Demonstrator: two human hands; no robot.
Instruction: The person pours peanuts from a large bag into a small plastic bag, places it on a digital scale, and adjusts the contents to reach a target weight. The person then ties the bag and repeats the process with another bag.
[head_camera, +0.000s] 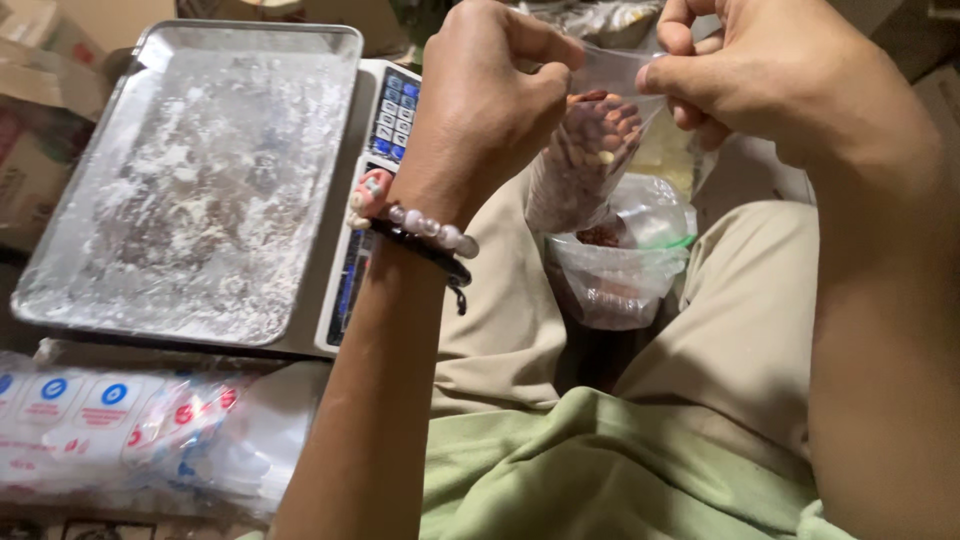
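Left hand (490, 95) fisted, pinching one top edge of a small clear bag of peanuts (585, 160); right hand (760, 75) pinching the opposite edge between thumb and fingers. Bag hanging just right of the weighing scale (385, 130), above a larger open plastic bag (620, 260); floury metal tray (200, 180) resting on the scale.

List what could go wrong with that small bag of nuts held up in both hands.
1. The small clear bag of nuts hangs only from its top edge, pinched by the left hand and right hand; a slipped pinch could spill it.
2. It hangs partly beside the open bag below, so falling nuts might land on the lap.
3. The keypad of the scale is close to the left wrist and could get bumped.
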